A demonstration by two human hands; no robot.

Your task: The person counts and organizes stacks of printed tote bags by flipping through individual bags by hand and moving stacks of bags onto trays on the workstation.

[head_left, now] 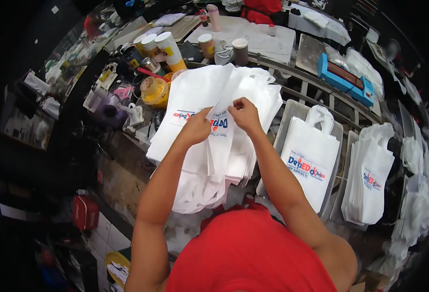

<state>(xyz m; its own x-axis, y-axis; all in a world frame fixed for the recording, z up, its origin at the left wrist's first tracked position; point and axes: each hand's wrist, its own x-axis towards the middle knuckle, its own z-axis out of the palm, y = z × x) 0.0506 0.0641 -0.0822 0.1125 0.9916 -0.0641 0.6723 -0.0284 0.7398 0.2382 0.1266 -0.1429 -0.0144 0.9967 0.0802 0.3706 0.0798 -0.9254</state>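
A white tote bag (pixel 220 148) with blue and red "DepED" lettering hangs between my two hands, its print upside down to me. My left hand (pixel 198 128) is closed on its left side. At the bag's upper right edge, the fingers of my right hand (pixel 245 116) pinch the fabric; the fingertips are partly hidden. Beneath lies a thick stack of white bags (pixel 265 95), with looped handles (pixel 195 200) fanned out toward me. Another printed face shows left of my left hand.
To the right, a printed bag (pixel 309 158) lies on a grey board, with a bundle of bags (pixel 367 177) beyond it. Ink tubs (pixel 168 46) and a yellow container (pixel 154 91) stand at the back left. A blue machine (pixel 345 80) sits at the back right.
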